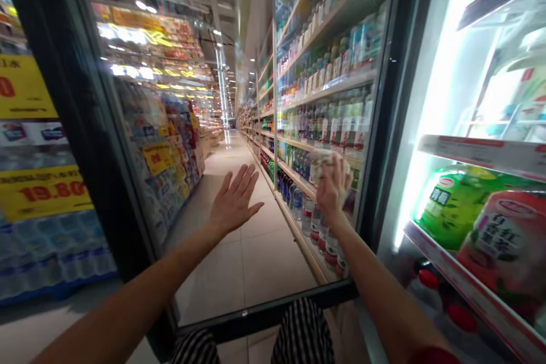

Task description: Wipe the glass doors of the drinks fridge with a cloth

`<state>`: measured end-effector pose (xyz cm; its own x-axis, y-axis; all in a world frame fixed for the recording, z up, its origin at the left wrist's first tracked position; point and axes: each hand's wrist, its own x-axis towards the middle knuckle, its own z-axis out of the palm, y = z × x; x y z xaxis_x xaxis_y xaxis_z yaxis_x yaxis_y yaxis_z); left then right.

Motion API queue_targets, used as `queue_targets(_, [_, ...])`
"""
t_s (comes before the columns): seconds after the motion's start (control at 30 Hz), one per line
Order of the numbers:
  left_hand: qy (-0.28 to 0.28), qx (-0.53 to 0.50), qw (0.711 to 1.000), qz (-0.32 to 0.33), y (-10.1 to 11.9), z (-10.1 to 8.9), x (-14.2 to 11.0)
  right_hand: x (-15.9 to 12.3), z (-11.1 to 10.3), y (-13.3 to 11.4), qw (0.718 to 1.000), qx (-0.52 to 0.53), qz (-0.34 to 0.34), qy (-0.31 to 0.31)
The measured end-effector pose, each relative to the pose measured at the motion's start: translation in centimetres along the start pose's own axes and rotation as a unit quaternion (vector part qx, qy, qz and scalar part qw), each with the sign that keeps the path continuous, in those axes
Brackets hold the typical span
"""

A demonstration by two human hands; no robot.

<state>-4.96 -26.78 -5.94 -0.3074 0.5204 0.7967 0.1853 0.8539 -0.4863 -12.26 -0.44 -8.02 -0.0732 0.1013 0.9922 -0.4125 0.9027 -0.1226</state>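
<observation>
An open glass cooler door [128,142] with a black frame swings out in front of me. My left hand [235,200] lies flat against the glass, fingers stretched and spread. My right hand [333,186] is closed on a pale cloth [324,164] and presses it to the glass near the door's right edge. Through the pane I see the shop aisle and drink shelves.
The lit cooler interior [447,102] is at right, with green and red drink packs [478,222] on a shelf and red-capped bottles [443,301] below. Bottled water packs with yellow price signs [42,190] stand at left. A long tiled aisle runs ahead. My checked trousers show at the bottom.
</observation>
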Motion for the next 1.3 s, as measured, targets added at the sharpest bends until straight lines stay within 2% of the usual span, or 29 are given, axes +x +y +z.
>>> queue_targets(0.07, [0.005, 0.007, 1.0, -0.007, 0.4, 0.1, 0.0, 0.5, 0.1, 1.8, 0.986, -0.017, 0.148, 0.07])
queue_targets(0.1, [0.007, 0.009, 1.0, -0.011, 0.6, 0.2, 0.1, 0.4, 0.2, 1.8, 0.979, -0.016, 0.184, 0.087])
queue_targets(0.13, [0.008, 0.01, 1.0, -0.014, 0.7, 0.2, 0.2, 0.0, 0.3, 1.1, 0.979, -0.008, 0.186, 0.089])
queue_targets(0.17, [0.009, 0.009, 1.0, -0.018, 0.7, 0.2, 0.2, -0.6, 0.4, 0.0, 0.985, 0.002, 0.154, 0.073])
queue_targets(0.23, [0.008, 0.008, 1.0, -0.024, 0.7, 0.3, 0.2, -2.1, 0.5, -2.5, 0.999, 0.027, 0.021, 0.007])
queue_targets(0.3, [0.007, 0.007, 1.0, -0.028, 0.7, 0.4, 0.1, -3.0, 0.2, -3.6, 0.992, 0.044, -0.106, -0.056])
queue_targets(0.37, [0.005, 0.008, 0.999, -0.032, 0.7, 0.4, 0.0, -2.7, -0.1, -2.5, 0.99, 0.04, -0.126, -0.054])
queue_targets(0.4, [0.003, 0.009, 0.999, -0.033, 0.8, 0.4, 0.0, -2.2, -0.2, -1.4, 0.995, 0.031, -0.091, -0.025])
queue_targets(0.47, [-0.002, 0.01, 0.999, -0.034, 1.0, 0.4, 0.0, -0.9, -0.2, 0.3, 0.998, 0.014, 0.031, 0.053])
queue_targets(0.53, [-0.006, 0.011, 0.999, -0.038, 1.1, 0.4, 0.0, -0.3, 0.1, 0.1, 0.988, 0.013, 0.123, 0.094])
queue_targets(0.57, [-0.006, 0.01, 0.999, -0.04, 1.1, 0.5, 0.0, -0.4, 0.2, -0.7, 0.988, 0.018, 0.13, 0.086])
queue_targets(0.6, [-0.005, 0.01, 0.999, -0.041, 1.1, 0.5, 0.0, -0.8, 0.3, -1.8, 0.993, 0.029, 0.102, 0.057])
queue_targets(0.63, [-0.002, 0.009, 0.999, -0.04, 1.1, 0.5, 0.0, -1.4, 0.3, -2.9, 0.999, 0.044, 0.03, 0.006])
queue_targets(0.7, [0.001, 0.009, 0.999, -0.039, 1.0, 0.4, 0.0, -2.3, 0.2, -4.0, 0.985, 0.072, -0.133, -0.087])
queue_targets(0.73, [0.0, 0.008, 0.999, -0.038, 1.0, 0.4, 0.0, -2.3, 0.1, -3.7, 0.977, 0.075, -0.17, -0.104])
queue_targets(0.77, [-0.003, 0.008, 0.999, -0.037, 1.0, 0.4, 0.0, -2.1, 0.0, -3.0, 0.98, 0.07, -0.16, -0.095])
queue_targets(0.8, [-0.007, 0.007, 0.999, -0.037, 1.0, 0.4, -0.1, -1.6, 0.0, -2.0, 0.991, 0.06, -0.103, -0.059])
queue_targets(0.83, [-0.011, 0.006, 0.999, -0.038, 1.1, 0.3, -0.1, -0.9, 0.0, -0.9, 0.999, 0.045, -0.013, -0.007])
queue_targets(0.9, [-0.012, 0.006, 0.999, -0.045, 1.3, 0.3, 0.0, 0.3, 0.3, 0.1, 0.984, 0.029, 0.149, 0.089])
queue_targets(0.93, [-0.012, 0.006, 0.999, -0.049, 1.3, 0.3, 0.0, 0.5, 0.4, -0.2, 0.977, 0.03, 0.182, 0.108])
queue_targets(0.97, [-0.014, 0.005, 0.999, -0.053, 1.4, 0.3, 0.0, 0.4, 0.6, -1.0, 0.979, 0.036, 0.174, 0.1])
queue_targets(1.0, [-0.015, 0.004, 0.998, -0.056, 1.4, 0.3, 0.1, 0.0, 0.6, -2.0, 0.989, 0.045, 0.126, 0.067])
queue_targets(1.03, [-0.016, 0.003, 0.998, -0.057, 1.4, 0.3, 0.1, -0.6, 0.6, -3.1, 0.997, 0.057, 0.046, 0.015])
queue_targets(1.1, [-0.016, 0.002, 0.998, -0.057, 1.4, 0.3, 0.0, -1.7, 0.3, -4.4, 0.985, 0.079, -0.126, -0.087])
queue_targets(1.13, [-0.017, 0.003, 0.998, -0.057, 1.4, 0.3, 0.0, -2.0, 0.1, -4.3, 0.977, 0.08, -0.163, -0.109])
queue_targets(1.17, [-0.017, 0.004, 0.998, -0.057, 1.4, 0.3, 0.0, -1.9, -0.1, -3.6, 0.98, 0.074, -0.152, -0.104])
queue_targets(1.2, [-0.019, 0.005, 0.998, -0.058, 1.5, 0.3, 0.0, -1.6, -0.2, -2.7, 0.991, 0.062, -0.092, -0.072])
queue_targets(1.23, [-0.021, 0.006, 0.998, -0.06, 1.6, 0.3, 0.0, -1.0, -0.1, -1.7, 0.999, 0.047, 0.0, -0.022])
queue_targets(1.3, [-0.024, 0.009, 0.997, -0.067, 1.8, 0.3, 0.0, 0.0, 0.2, -0.5, 0.982, 0.027, 0.17, 0.075])
